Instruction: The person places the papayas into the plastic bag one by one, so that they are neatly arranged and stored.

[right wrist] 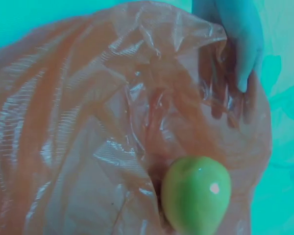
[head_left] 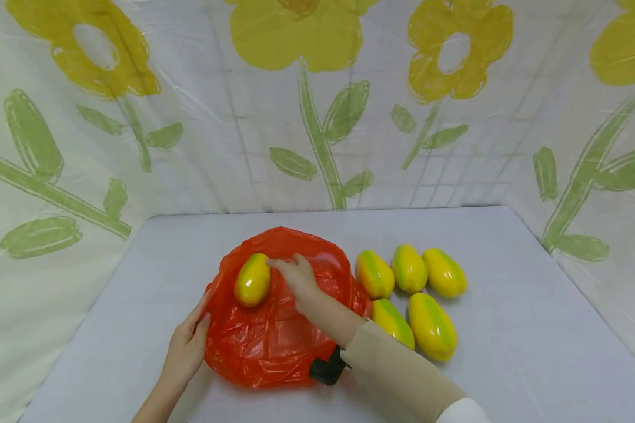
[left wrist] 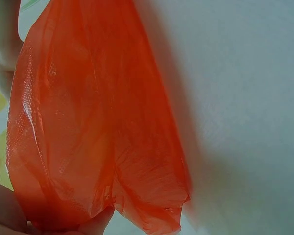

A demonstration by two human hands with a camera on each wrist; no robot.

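A crumpled red plastic bag (head_left: 275, 329) lies on the grey table (head_left: 508, 352). One yellow-green fruit (head_left: 252, 279) rests on the bag's plastic near its far left side, uncovered. My right hand (head_left: 295, 271) reaches over the bag with straight fingers, the tips touching the fruit's upper right side. My left hand (head_left: 197, 320) grips the bag's left edge; in the right wrist view its fingers (right wrist: 237, 44) show partly through the plastic above the fruit (right wrist: 196, 195). In the left wrist view the bag (left wrist: 88, 127) fills the frame, pinched at the bottom by a fingertip (left wrist: 95, 226).
Several more yellow-green fruits lie right of the bag: a back row (head_left: 409, 268) and two in front (head_left: 432, 326). A flower-printed sheet (head_left: 317, 117) walls the table behind and at both sides. A black wrist strap (head_left: 327, 370) sits over the bag's near edge.
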